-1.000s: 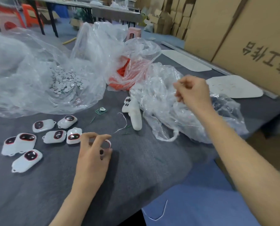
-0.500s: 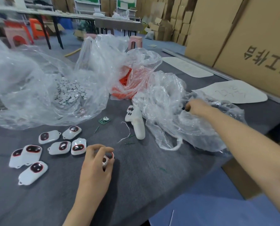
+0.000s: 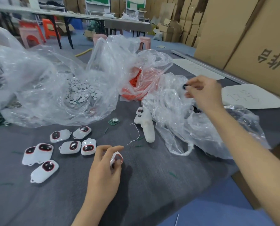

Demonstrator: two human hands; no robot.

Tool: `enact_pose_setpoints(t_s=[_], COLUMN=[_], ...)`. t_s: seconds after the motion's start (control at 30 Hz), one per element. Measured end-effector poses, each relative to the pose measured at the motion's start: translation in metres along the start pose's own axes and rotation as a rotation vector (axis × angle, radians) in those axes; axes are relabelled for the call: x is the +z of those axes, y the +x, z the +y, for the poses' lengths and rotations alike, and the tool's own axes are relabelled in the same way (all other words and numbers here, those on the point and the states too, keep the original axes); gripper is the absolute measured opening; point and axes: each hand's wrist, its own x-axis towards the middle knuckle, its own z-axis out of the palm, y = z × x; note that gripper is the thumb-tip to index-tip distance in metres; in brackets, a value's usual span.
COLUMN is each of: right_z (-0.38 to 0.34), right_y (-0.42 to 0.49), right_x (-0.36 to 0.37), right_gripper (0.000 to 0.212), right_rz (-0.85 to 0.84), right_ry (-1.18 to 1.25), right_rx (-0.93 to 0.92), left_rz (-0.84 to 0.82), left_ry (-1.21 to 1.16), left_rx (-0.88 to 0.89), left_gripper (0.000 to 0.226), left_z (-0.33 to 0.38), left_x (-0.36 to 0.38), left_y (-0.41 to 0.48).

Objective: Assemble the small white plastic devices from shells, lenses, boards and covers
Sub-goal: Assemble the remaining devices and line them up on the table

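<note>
My left hand (image 3: 103, 170) holds a small white shell with a red-rimmed opening (image 3: 116, 158) between thumb and fingers, just above the grey cloth. My right hand (image 3: 203, 93) is raised over a clear plastic bag (image 3: 201, 132) and pinches a small dark round lens (image 3: 184, 86) at its fingertips. Several white devices with dark red-ringed lenses (image 3: 72, 146) lie in a group on the cloth to the left of my left hand. A small green circuit board (image 3: 113, 121) lies near the middle.
A big clear bag of small white discs (image 3: 82, 92) sits at the back left, a bag of orange parts (image 3: 139, 85) behind the centre. A white controller-shaped piece (image 3: 146, 126) lies beside the right bag. Cardboard boxes (image 3: 250, 38) stand at right. The table edge (image 3: 225, 180) runs at lower right.
My right hand dipped into the clear bag and has come back up with a dark lens pinched in its fingertips. My left hand has kept hold of the white shell.
</note>
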Motion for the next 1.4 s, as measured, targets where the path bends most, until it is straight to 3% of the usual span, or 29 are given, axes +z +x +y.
enact_pose_setpoints(t_s=[0.07, 0.17, 0.33, 0.47, 0.77, 1.0, 1.13, 1.4], right_z=[-0.021, -0.029, -0.028, -0.024, -0.021, -0.017, -0.017, -0.017], right_y=[-0.035, -0.086, -0.152, -0.166, -0.169, -0.168, -0.168, -0.165], right_x=[0.029, 0.082, 0.148, 0.158, 0.145, 0.148, 0.148, 0.148], right_gripper=[0.013, 0.013, 0.016, 0.018, 0.023, 0.032, 0.04, 0.025], right_rz=[-0.212, -0.388, -0.444, -0.429, -0.501, -0.439, -0.464, -0.467], right_ry=[0.341, 0.599, 0.868, 1.027, 0.98, 0.907, 0.851, 1.148], right_rx=[0.076, 0.241, 0.43, 0.481, 0.338, 0.32, 0.293, 0.514], left_rz=[-0.003, 0.034, 0.16, 0.114, 0.115, 0.129, 0.131, 0.132], left_ry=[-0.059, -0.191, -0.458, -0.559, -0.726, -0.666, -0.744, -0.818], left_rx=[-0.013, -0.115, -0.334, -0.401, -0.452, -0.395, -0.403, -0.38], left_gripper=[0.044, 0.045, 0.041, 0.038, 0.027, 0.038, 0.038, 0.026], left_z=[0.002, 0.001, -0.007, -0.009, -0.008, -0.01, -0.011, -0.01], left_x=[-0.003, -0.011, -0.022, -0.023, -0.021, -0.021, -0.02, -0.022], left_y=[0.001, 0.002, 0.005, 0.006, 0.006, 0.005, 0.004, 0.006])
